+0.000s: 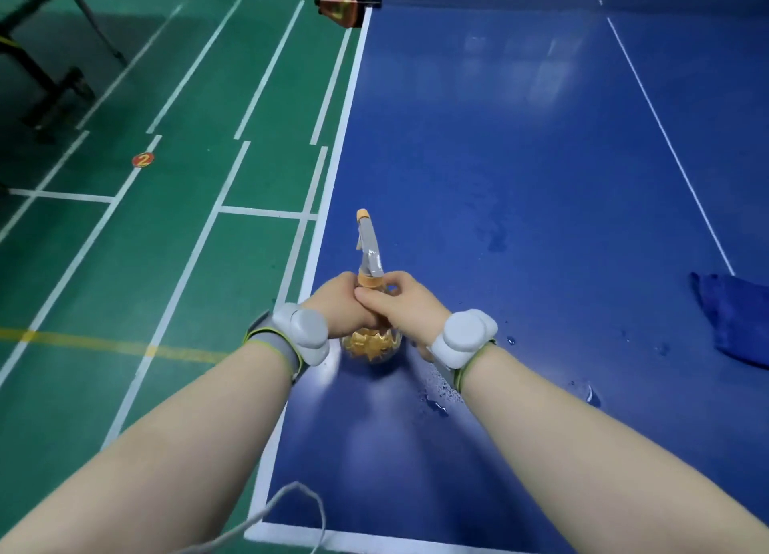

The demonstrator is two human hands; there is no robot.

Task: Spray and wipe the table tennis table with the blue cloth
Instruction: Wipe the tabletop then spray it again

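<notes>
A clear spray bottle (370,345) with a gold pattern, a grey head and an orange nozzle tip stands near the left edge of the blue table tennis table (520,145). My left hand (339,308) grips its body from the left. My right hand (401,304) grips its neck from the right, just under the orange collar. The nozzle points away from me. The blue cloth (732,320) lies crumpled on the table at the far right, well apart from both hands. Water drops and small wet patches dot the surface near the bottle and toward the cloth.
The net post with an orange clamp (339,10) stands at the table's far left edge. Green court floor with white lines (166,179) lies to the left. Another table's dark legs (50,79) stand at the upper left. A grey cable (291,507) hangs near the table's front corner.
</notes>
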